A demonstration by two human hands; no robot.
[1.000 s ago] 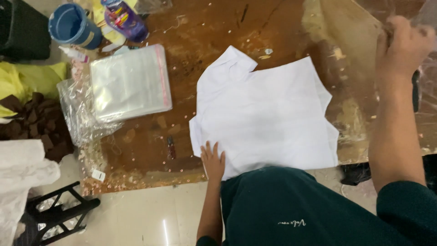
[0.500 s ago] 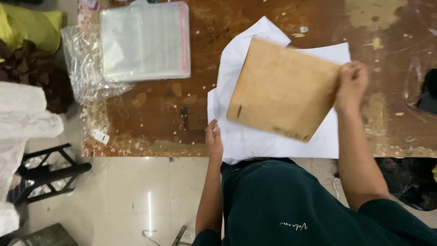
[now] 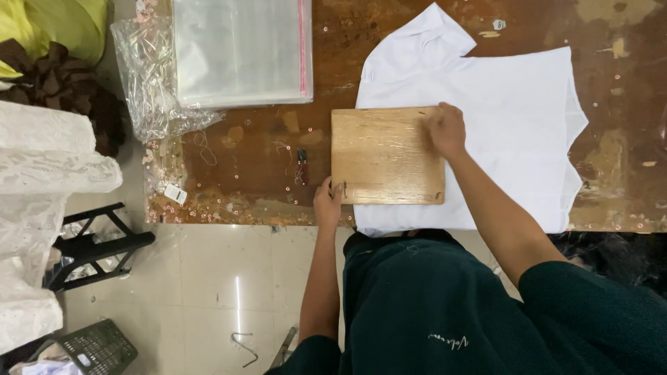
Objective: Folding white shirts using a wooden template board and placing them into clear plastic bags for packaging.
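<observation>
A: What is that flat brown thing?
B: A wooden board [image 3: 386, 155], square and smooth. It lies on the left part of a white shirt [image 3: 507, 132] spread flat on the brown tabletop [image 3: 257, 173]

A: Who holds it?
B: The left hand [image 3: 328, 202] has its grip closed on the board's near left corner. The right hand [image 3: 447, 130] presses open and flat on the right edge

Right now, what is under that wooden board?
The wooden board lies on the left part of a white shirt spread on the table. The shirt part beneath it is covered, so its folds cannot be seen.
</observation>
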